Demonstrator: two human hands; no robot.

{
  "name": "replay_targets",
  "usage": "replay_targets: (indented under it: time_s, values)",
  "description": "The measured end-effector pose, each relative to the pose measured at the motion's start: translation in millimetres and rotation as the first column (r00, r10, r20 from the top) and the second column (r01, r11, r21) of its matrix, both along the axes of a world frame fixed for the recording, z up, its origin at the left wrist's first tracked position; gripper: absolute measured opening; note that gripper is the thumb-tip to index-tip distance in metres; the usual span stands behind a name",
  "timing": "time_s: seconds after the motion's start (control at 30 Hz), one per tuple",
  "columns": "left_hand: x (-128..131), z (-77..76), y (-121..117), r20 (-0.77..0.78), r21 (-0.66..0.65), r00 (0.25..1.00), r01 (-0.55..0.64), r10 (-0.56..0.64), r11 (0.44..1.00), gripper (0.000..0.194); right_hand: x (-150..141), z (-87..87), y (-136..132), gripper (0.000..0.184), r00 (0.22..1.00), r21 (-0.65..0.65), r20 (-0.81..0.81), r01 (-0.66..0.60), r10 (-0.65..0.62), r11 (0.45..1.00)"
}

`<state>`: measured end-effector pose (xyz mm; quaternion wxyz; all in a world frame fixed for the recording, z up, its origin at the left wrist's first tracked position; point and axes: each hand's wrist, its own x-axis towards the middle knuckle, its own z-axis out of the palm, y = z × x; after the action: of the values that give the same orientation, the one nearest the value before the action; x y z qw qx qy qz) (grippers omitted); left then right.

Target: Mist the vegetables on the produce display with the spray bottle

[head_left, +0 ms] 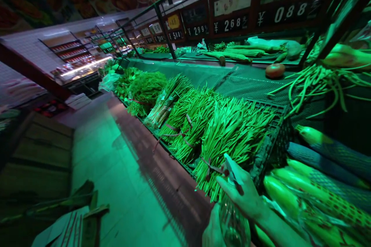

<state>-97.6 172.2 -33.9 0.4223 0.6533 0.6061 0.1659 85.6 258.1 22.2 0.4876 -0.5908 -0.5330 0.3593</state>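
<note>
My right hand is wrapped round the head of a clear spray bottle, with a finger at the trigger. The nozzle points at the bundles of long green chives lying in a black crate. From below, my left hand grips the bottle's body at the frame's bottom edge. The bundles are tied with bands and lie in a row along the shelf's front.
Long green vegetables in foam netting lie to the right of the crate. Leafy greens and long beans lie further along. Price signs hang above. The aisle floor runs on the left, with cardboard at bottom left.
</note>
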Motion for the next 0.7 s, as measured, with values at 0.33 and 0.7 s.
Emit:
replay_targets:
  time_s: [0.33, 0.7]
  values:
    - [29, 62.5, 93, 0.224, 0.188, 0.938, 0.224, -0.264, 0.956, 0.102, 23, 62.3, 47, 0.025, 0.971, 0.12, -0.006, 0.239, -0.24, 0.964]
    - [46, 104.0, 147, 0.33, 0.304, 0.862, 0.288, -0.384, 0.908, 0.098, 43, 116.5, 76, 0.038, 0.838, 0.244, 0.057, 0.516, -0.543, 0.821]
